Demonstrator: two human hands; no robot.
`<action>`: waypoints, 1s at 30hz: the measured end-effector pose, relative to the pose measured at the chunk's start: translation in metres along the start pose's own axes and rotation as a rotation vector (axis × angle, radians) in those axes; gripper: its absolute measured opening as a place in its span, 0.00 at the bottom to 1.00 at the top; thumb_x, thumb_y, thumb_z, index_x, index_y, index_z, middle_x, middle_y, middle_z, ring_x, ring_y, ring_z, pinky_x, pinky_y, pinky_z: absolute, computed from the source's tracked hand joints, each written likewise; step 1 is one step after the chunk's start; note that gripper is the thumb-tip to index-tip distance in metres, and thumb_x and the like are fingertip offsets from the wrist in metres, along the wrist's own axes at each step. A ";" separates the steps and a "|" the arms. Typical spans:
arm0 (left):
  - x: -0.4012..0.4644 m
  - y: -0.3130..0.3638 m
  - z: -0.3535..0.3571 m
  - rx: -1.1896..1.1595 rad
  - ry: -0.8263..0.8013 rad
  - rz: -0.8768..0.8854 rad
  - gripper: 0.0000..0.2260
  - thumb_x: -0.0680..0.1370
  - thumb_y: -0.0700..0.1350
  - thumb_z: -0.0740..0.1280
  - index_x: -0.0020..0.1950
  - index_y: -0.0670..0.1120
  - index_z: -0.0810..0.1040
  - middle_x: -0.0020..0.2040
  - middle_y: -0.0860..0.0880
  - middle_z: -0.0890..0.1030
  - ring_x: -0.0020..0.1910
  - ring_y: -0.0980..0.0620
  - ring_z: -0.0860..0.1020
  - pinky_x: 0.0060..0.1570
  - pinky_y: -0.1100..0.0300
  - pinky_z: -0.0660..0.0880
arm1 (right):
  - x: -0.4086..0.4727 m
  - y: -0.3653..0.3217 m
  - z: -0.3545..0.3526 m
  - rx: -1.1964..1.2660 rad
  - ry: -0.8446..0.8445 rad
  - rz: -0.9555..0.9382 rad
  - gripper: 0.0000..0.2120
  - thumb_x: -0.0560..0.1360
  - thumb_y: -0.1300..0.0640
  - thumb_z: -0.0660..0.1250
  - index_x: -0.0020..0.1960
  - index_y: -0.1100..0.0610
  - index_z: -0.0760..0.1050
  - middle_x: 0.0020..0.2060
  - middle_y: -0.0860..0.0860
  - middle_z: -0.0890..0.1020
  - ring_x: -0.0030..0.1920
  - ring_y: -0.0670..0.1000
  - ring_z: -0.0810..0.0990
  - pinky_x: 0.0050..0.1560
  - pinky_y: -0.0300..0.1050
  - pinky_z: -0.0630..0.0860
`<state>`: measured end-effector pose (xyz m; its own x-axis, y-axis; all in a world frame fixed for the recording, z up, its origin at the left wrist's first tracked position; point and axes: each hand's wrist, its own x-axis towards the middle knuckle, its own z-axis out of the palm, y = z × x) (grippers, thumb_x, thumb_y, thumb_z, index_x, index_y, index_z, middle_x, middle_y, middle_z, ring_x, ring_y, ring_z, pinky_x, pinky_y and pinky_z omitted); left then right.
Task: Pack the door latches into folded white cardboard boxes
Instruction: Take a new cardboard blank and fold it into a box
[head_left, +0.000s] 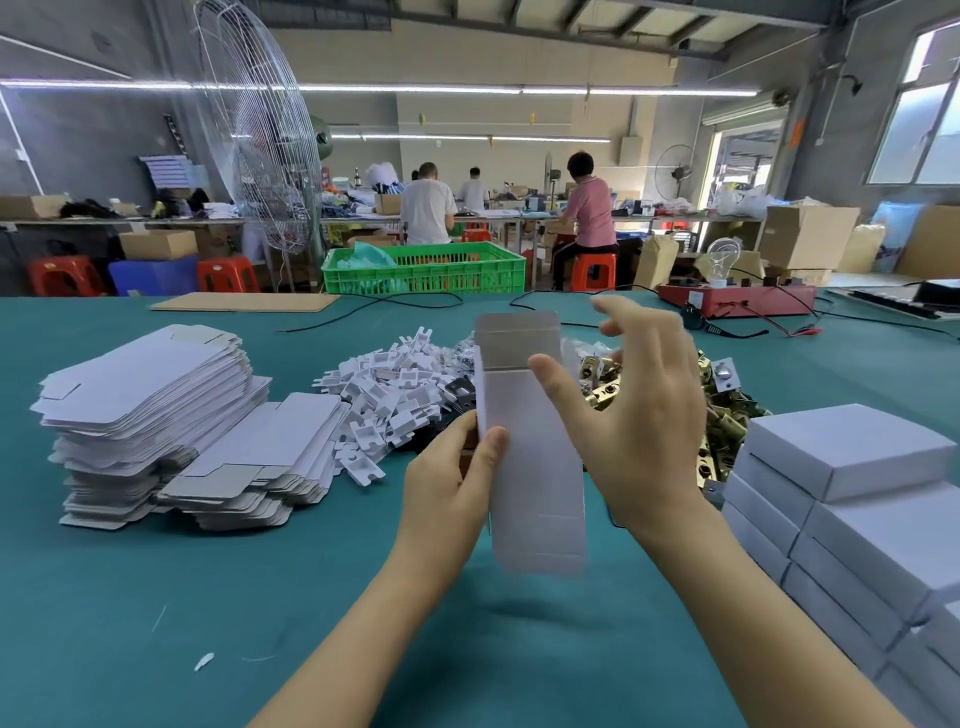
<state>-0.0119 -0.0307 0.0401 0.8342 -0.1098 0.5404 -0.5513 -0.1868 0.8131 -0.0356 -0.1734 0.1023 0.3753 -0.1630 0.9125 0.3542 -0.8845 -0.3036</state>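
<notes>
Box held between stacks, above the table.
Flat blanks (150, 415) lie left, finished boxes (841, 499) right, latches (722, 415) behind the held box (530, 467).

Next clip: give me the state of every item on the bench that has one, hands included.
White box: held upright, top flap open.
Left hand: grips the box.
Right hand: open, thumb on the box.
Flat box blanks: stacked, unfolded.
Finished boxes: closed, stacked.
Brass latches: loose pile.

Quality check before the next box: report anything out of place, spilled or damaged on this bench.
Nothing looks damaged. The stack of flat box blanks leans and has slumped sideways. White inserts lie in a loose heap, some strays beside it. A small white scrap lies on the green table.
</notes>
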 end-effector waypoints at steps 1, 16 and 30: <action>0.001 0.002 -0.001 -0.053 -0.011 -0.026 0.10 0.80 0.57 0.61 0.53 0.55 0.79 0.45 0.54 0.83 0.44 0.55 0.80 0.45 0.52 0.79 | -0.002 0.000 0.002 0.079 -0.055 0.109 0.31 0.74 0.38 0.64 0.67 0.59 0.68 0.51 0.50 0.74 0.49 0.50 0.74 0.47 0.40 0.68; -0.001 0.004 0.002 -0.168 -0.141 0.058 0.24 0.76 0.60 0.63 0.68 0.75 0.59 0.45 0.40 0.83 0.43 0.33 0.77 0.47 0.34 0.76 | -0.037 0.018 0.029 0.494 -0.139 0.274 0.21 0.77 0.33 0.47 0.51 0.48 0.68 0.40 0.40 0.72 0.40 0.39 0.73 0.40 0.29 0.67; 0.003 -0.008 0.004 -0.171 -0.159 0.080 0.16 0.80 0.52 0.58 0.66 0.67 0.65 0.36 0.37 0.70 0.34 0.41 0.65 0.35 0.50 0.64 | -0.042 0.012 0.034 0.568 0.014 0.289 0.16 0.77 0.34 0.50 0.55 0.44 0.64 0.41 0.49 0.72 0.33 0.43 0.70 0.36 0.30 0.66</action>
<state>-0.0055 -0.0337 0.0343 0.7717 -0.2719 0.5749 -0.5985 -0.0045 0.8011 -0.0184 -0.1627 0.0505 0.5136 -0.3700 0.7742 0.6404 -0.4351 -0.6329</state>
